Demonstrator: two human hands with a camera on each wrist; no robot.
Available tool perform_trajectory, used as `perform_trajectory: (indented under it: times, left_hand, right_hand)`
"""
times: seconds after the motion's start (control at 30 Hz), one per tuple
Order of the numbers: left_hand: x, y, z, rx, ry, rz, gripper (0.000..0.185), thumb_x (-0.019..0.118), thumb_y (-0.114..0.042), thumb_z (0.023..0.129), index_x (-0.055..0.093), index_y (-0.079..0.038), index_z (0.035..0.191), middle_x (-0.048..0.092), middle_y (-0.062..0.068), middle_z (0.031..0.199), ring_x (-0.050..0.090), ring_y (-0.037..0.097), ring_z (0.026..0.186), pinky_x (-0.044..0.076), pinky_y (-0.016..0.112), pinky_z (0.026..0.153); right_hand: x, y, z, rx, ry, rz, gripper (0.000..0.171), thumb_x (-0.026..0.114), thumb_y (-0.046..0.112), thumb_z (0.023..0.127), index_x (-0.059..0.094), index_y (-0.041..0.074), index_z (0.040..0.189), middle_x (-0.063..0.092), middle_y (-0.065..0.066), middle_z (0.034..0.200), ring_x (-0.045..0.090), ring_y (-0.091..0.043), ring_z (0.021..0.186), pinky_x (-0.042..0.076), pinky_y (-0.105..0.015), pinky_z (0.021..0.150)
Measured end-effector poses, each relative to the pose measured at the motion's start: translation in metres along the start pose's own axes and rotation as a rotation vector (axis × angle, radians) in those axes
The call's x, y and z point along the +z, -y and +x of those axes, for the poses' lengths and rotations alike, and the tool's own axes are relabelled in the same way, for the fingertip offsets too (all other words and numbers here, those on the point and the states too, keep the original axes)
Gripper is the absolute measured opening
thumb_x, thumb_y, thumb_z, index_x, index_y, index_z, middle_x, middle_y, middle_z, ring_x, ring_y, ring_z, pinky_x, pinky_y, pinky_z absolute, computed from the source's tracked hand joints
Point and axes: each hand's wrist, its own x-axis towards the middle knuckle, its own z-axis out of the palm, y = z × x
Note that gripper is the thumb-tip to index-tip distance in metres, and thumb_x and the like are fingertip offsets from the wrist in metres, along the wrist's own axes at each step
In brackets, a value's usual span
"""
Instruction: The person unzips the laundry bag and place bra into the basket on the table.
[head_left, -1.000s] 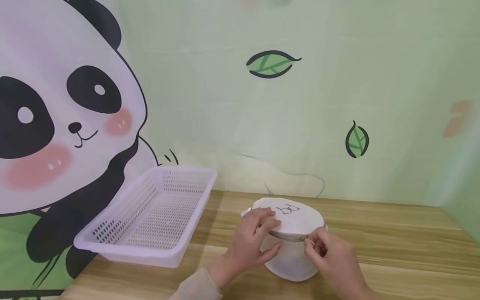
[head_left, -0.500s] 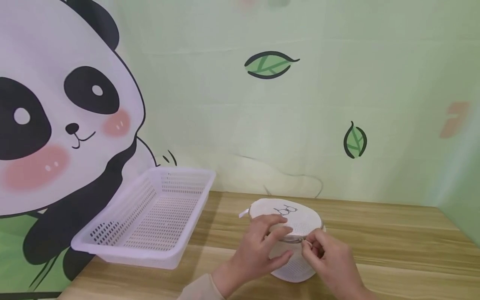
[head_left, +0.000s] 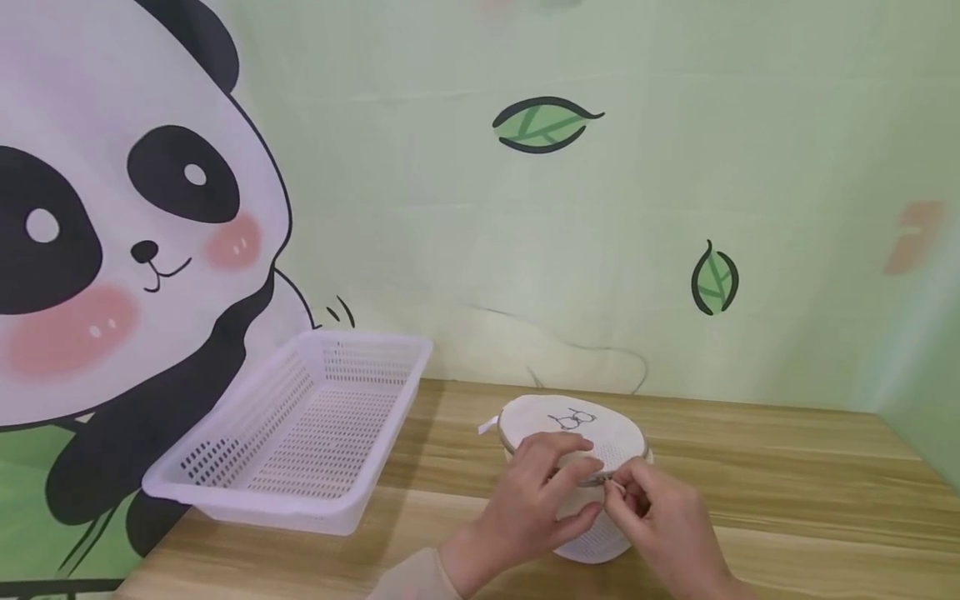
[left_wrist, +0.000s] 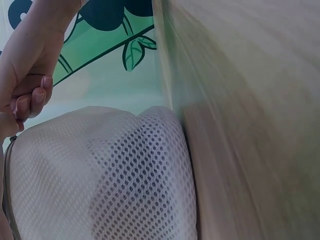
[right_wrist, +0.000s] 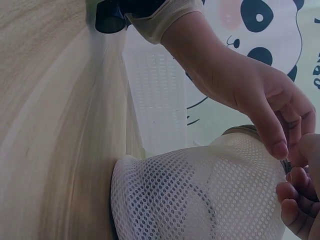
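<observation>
A round white mesh laundry bag (head_left: 592, 542) stands upright on the table, its pale lid (head_left: 525, 417) printed with a pair of glasses. A grey zipper (left_wrist: 7, 185) runs round the lid's edge. My right hand (head_left: 671, 517) pinches the small zipper pull at the front right of the rim, mostly hidden by the fingertips. Close beside it, my left hand (head_left: 528, 504) rests its spread fingers on the lid's front edge, thumb lower at the mesh side. In the right wrist view the left thumb (right_wrist: 278, 149) lies right at the rim.
A white plastic basket (head_left: 352, 507) with slotted walls stands to the left on the wooden table (head_left: 825, 500). A small white tag (head_left: 487, 426) sticks out at the bag's back left. Behind rises a green backdrop (head_left: 420, 208) with a panda and leaves.
My left hand has slid to the right along the lid's front edge, closer to my right hand. The right hand stays pinching at nearly the same spot on the rim.
</observation>
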Motion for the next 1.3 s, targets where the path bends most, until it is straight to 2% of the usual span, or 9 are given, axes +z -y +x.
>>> perform_trajectory:
  times: [0.43, 0.7, 1.0, 1.3]
  left_hand:
    - [0.007, -0.005, -0.01, -0.079, -0.016, -0.029, 0.037, 0.082, -0.021, 0.067, 0.064, -0.011, 0.098, 0.062, 0.006, 0.107, 0.06, 0.018, 0.101, 0.048, 0.029, 0.091]
    - [0.011, -0.004, -0.013, -0.079, -0.051, -0.027, 0.034, 0.083, -0.018, 0.065, 0.065, -0.012, 0.094, 0.062, 0.005, 0.104, 0.06, 0.018, 0.098, 0.048, 0.029, 0.089]
    - [0.013, -0.004, -0.015, -0.118, -0.045, -0.035, 0.031, 0.083, -0.017, 0.068, 0.064, -0.013, 0.092, 0.062, 0.003, 0.104, 0.059, 0.017, 0.097, 0.046, 0.028, 0.089]
    - [0.013, -0.003, -0.018, -0.127, -0.056, -0.041, 0.028, 0.081, -0.014, 0.069, 0.064, -0.013, 0.09, 0.062, 0.002, 0.103, 0.06, 0.017, 0.096, 0.047, 0.028, 0.088]
  right_hand:
    - [0.004, 0.001, -0.003, -0.017, 0.017, 0.011, 0.026, 0.068, -0.004, 0.068, 0.056, 0.019, 0.071, 0.044, 0.02, 0.06, 0.038, 0.013, 0.056, 0.035, -0.006, 0.048]
    - [0.005, 0.001, -0.004, -0.039, 0.003, 0.009, 0.026, 0.068, -0.004, 0.067, 0.055, 0.018, 0.071, 0.043, 0.02, 0.06, 0.037, 0.013, 0.057, 0.033, -0.006, 0.048]
    - [0.005, 0.002, -0.003, -0.056, 0.002, 0.008, 0.026, 0.069, -0.003, 0.067, 0.056, 0.018, 0.072, 0.043, 0.02, 0.06, 0.037, 0.012, 0.057, 0.033, -0.006, 0.049]
    - [0.007, 0.003, -0.004, -0.072, 0.011, 0.02, 0.025, 0.069, -0.003, 0.068, 0.056, 0.017, 0.072, 0.043, 0.019, 0.061, 0.037, 0.012, 0.057, 0.033, -0.006, 0.048]
